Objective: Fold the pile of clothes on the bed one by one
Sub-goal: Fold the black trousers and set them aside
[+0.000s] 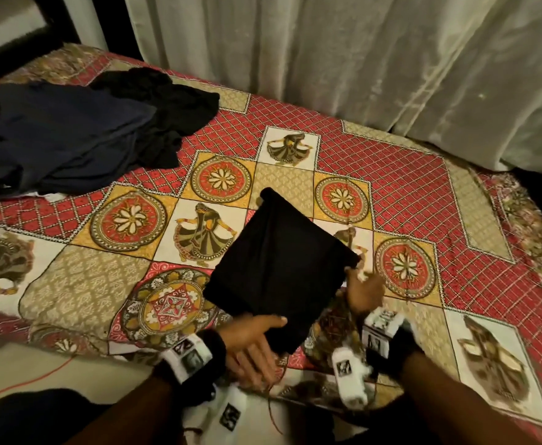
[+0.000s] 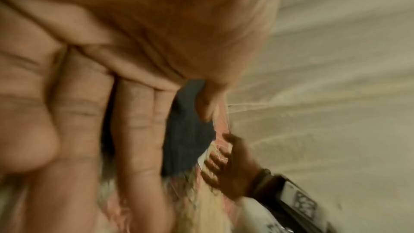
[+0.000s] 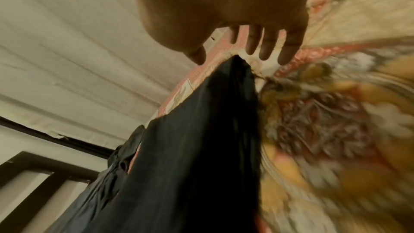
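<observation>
Bedspread (image 1: 407,194) first: I see its red lattice, flower medallions and dancer panels covering the whole bed, and I take it as my landmark. Behind its far edge hangs a pale curtain (image 1: 359,59). On the bedspread's far left corner lies the pile of clothes (image 1: 54,139), dark navy pieces with a crumpled black one spilling off its right side. A dark window frame (image 1: 38,30) stands beyond that corner.

Near the bedspread's front edge, about midway along it, sits the folded black garment (image 1: 279,268), a rough square turned cornerwise. I cannot tell whether it lies fully flat or is partly lifted at its near corner.

My left hand (image 1: 256,342) holds that near corner at the front edge of the bedspread: the thumb lies across the top of the cloth and the fingers go underneath, held close together, so the corner is pinched between them. The left wrist view is blurred but shows the fingers side by side with dark fabric beyond.

My right hand (image 1: 364,290) is just beside the garment's right corner, above the bedspread. In the right wrist view its fingers (image 3: 266,45) are straight and slightly spread, holding nothing; whether the tips touch the cloth I cannot tell.
</observation>
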